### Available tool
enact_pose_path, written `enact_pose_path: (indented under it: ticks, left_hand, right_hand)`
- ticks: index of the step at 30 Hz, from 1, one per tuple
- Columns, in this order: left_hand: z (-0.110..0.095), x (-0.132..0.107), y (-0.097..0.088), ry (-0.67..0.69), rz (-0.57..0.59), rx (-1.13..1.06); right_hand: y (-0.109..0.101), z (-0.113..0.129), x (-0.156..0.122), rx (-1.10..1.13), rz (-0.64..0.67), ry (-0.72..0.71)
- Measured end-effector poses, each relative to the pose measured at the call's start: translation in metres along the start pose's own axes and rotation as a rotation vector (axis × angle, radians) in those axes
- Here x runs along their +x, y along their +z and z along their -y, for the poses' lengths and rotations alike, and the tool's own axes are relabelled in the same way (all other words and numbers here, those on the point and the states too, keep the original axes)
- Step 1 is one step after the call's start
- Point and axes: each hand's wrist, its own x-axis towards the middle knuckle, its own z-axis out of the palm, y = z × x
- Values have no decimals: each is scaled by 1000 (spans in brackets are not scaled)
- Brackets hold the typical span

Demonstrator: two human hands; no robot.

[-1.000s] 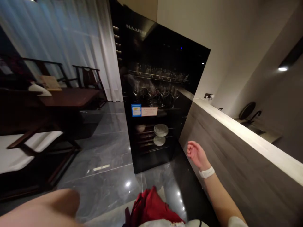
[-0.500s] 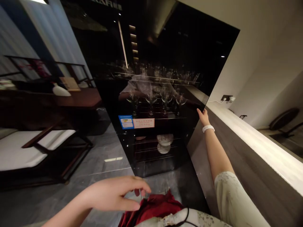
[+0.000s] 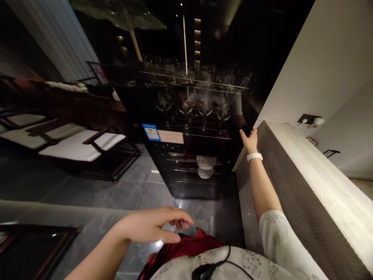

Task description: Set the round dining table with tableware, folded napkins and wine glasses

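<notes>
A tall black glass-fronted cabinet [image 3: 134,105] stands before me, with several stemmed glasses [image 3: 205,109] on an inner shelf, seen through the dark door. Lower down, white dishes [image 3: 205,167] show behind the glass. My right hand [image 3: 250,140], with a white band on its wrist, holds the right edge of the cabinet door, thumb towards the front; its other fingers are partly hidden. In front of my body, my left hand [image 3: 154,224] hangs in the air with fingers loosely bent, thumb apart, and nothing in it.
To the right runs a long pale-topped counter [image 3: 309,167], with a wall socket [image 3: 310,119] holding plugs behind it. Dark wooden chairs with white cushions [image 3: 78,144] are at the left. A blue and pink label [image 3: 163,134] is stuck on the cabinet. Grey shiny tiles [image 3: 125,171] cover the floor.
The view has shifted, so the chairs sit further right and the cabinet's base higher in the picture. My right hand stays at the door's edge; my left hand appears slightly higher and further right.
</notes>
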Motion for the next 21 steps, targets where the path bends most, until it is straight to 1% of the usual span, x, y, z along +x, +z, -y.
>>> enact_pose_path:
  ticks: [3,7,10,13,14,15,16,18,21]
  left_hand:
    - [0,6,9,35,8,-48]
    - [2,23,20,49,32,-76]
    - [0,32,24,42,58,-74]
    - [-12,37,26,72,62,-41]
    - [-17,39,27,98,30,-16]
    - [-23,41,30,129,-31,22]
    - [-29,44,33,162,-118,81]
    - [-38,51,42,248,-344,251]
    - [-40,61,62,412,-632,509]
  right_hand:
    - [-11,6,1,-20,90,8]
    - [-21,20,-6,-16,140,-12]
    - [-36,38,-29,-16,160,-74]
    - [-65,58,-63,-15,230,-142]
    - [-76,64,-74,0,275,-144]
    - [-88,70,-85,36,334,-135]
    - [-99,76,-95,91,409,-116]
    - [-118,87,-113,245,587,-61]
    - [-135,105,-138,428,867,0]
